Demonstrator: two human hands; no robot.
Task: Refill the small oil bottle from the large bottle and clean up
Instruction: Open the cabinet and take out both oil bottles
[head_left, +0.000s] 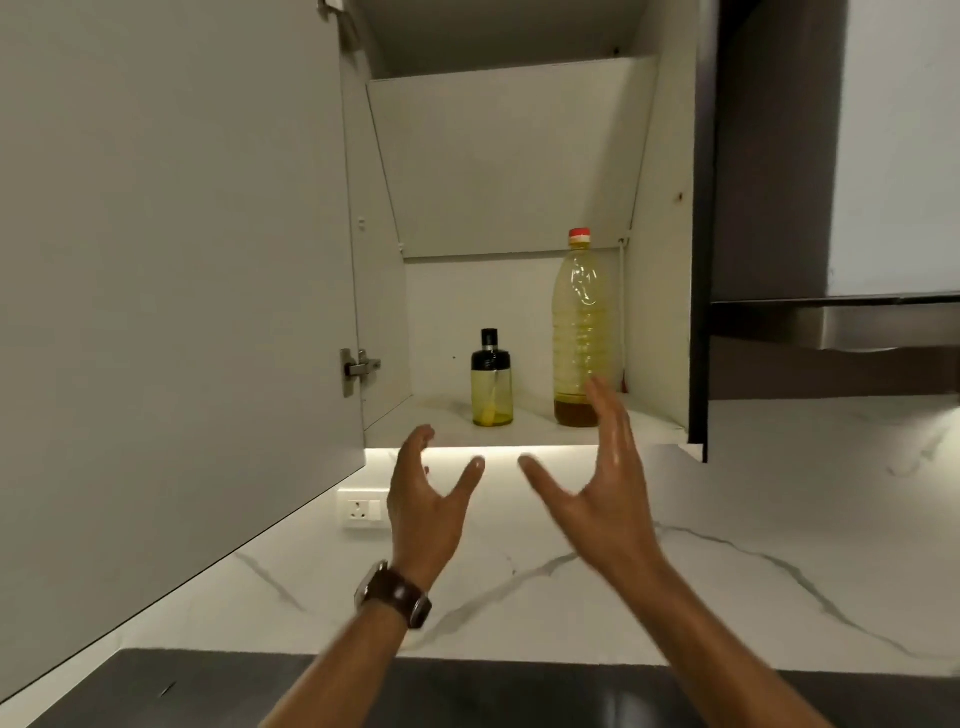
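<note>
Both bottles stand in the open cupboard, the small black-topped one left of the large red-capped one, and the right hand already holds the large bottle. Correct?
Not quite. The head view shows the right hand open, in front of the large bottle with no grip on it. The rest holds: both stand in the open cupboard, the small bottle on the left. The left hand is open too.
</note>
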